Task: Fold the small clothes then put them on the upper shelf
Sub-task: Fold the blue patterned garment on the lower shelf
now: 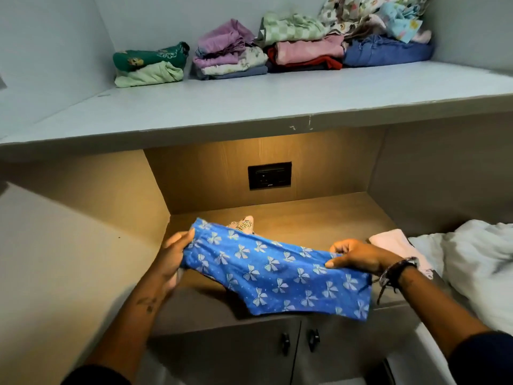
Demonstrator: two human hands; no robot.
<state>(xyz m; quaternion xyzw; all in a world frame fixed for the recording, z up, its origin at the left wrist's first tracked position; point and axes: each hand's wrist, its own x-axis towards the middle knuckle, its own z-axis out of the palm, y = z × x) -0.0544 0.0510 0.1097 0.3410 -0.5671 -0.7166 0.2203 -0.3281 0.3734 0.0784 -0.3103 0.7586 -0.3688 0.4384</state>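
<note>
I hold a small blue garment with white bows [277,270] stretched out above the lit wooden lower shelf [319,215]. My left hand [175,254] grips its left end and my right hand [358,255] pinches its upper right edge. The cloth hangs down between them, over the shelf's front edge. Behind it peeks a pale printed garment [244,224]. On the grey upper shelf [249,107] stand several folded stacks: a green pile [150,65], a purple pile [227,54], a pink and red pile [305,51] and a blue pile [388,50].
A pink cloth [394,243] and a white heap of fabric [472,262] lie at the right of the lower shelf. A black socket plate [269,175] sits in the back wall. Below are two cabinet doors with dark handles [299,341]. Loose patterned clothes [369,12] top the upper right stacks.
</note>
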